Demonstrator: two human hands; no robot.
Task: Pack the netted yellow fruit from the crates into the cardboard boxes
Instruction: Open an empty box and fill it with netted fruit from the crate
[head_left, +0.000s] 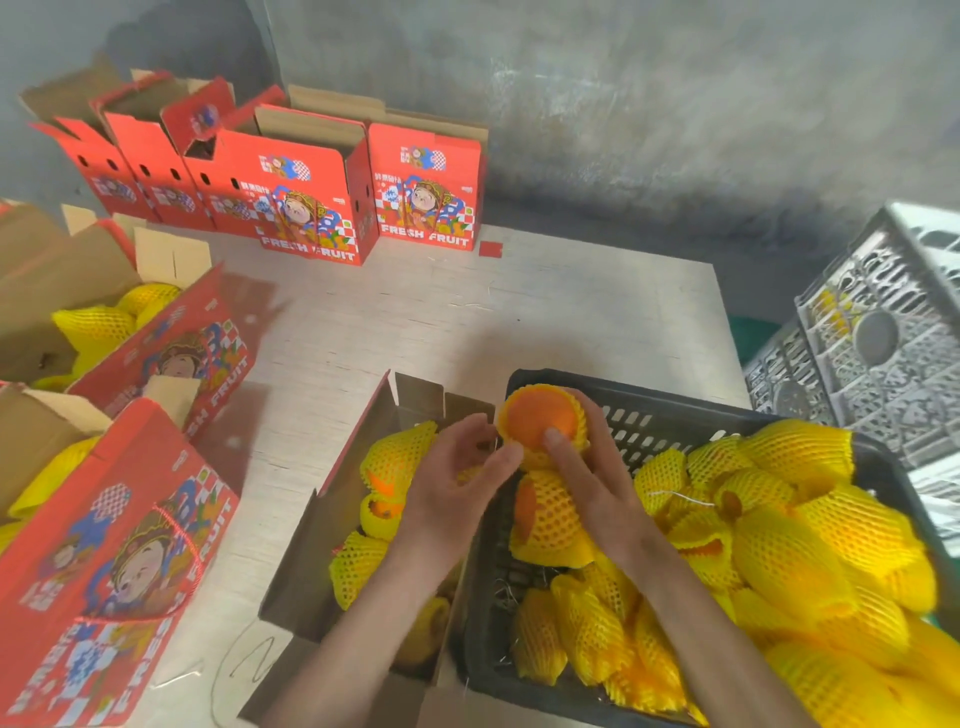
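My right hand (587, 467) grips an orange fruit in yellow foam netting (540, 415), held up over the near-left corner of the black plastic crate (644, 410). My left hand (457, 483) hovers just left of that fruit with fingers loosely spread, its fingertips close to the net; it holds nothing. The crate holds several netted yellow fruit (789, 561). Under my left hand stands an open cardboard box (311, 561) with several netted fruit (395, 462) inside.
Two red "FRESH FRUIT" boxes (119, 561) with fruit stand at left, one further back (171, 353). Several empty red boxes (311, 197) line the far table edge. Grey plastic crates (878, 338) are stacked at right. A concrete wall lies behind.
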